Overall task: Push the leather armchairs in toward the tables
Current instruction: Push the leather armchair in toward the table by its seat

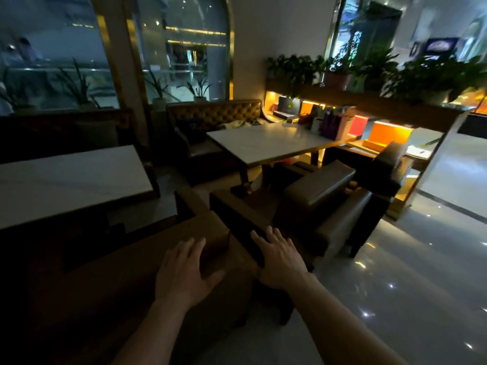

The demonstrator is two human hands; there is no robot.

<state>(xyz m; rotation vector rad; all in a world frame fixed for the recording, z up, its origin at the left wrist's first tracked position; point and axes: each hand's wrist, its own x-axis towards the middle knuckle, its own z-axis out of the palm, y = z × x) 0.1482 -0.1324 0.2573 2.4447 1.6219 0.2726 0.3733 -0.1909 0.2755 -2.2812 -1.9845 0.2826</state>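
Leather armchair (126,280) lies near, beside the left table (66,180). Left hand (181,275) rests flat on it, fingers spread. Right hand (280,259) is splayed open too.

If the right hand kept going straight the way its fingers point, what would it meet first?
Probably the dark armrest of the next leather armchair: the right hand points forward and slightly left, fingertips at or just over that edge. Depth is unclear in this dim view.

Near padded leather armchair (126,275): dull brown, unpatterned; second leather armchair (320,206) beyond it: darker olive-brown. Rectangular stone-look tabletop (266,143): pale grey-white with faint veining, lit amber at its far edge; left rectangular tabletop (66,180): same pale white. Buttoned leather bench back (218,111): tan, diamond-tufted pattern; glossy tile floor (408,272): grey with white light spots.
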